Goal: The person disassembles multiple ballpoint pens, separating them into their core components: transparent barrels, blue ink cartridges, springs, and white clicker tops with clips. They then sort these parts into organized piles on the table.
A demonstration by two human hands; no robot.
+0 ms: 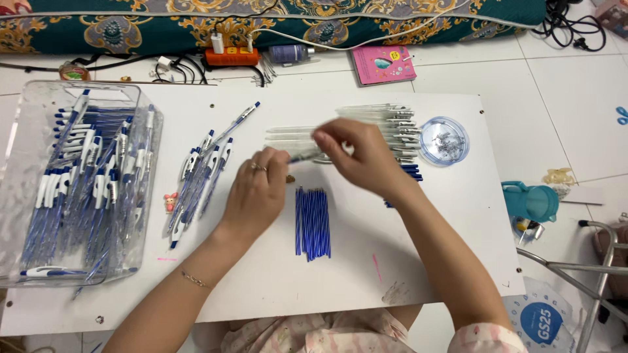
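Clear pen barrel [302,156] pinched between left hand [256,193] and right hand [361,155]; blue refills [313,222] laid beside on bench [275,287] within reach.

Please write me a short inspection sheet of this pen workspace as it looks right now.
Surface: white board lying on a tiled floor, with a few pink marks and a scuff.
Job's things: clear pen barrel held between both hands; row of blue refills; stack of clear barrels; finished blue-and-white pens; clear bin full of pens; round clear lid of small parts.
Clutter: small pink figure; pink booklet; teal cup.
Grips: left hand and right hand both pinch the barrel.
Cables: orange power strip with plugs and cords, off the board.
Surroundings: patterned teal fabric; metal frame at right.
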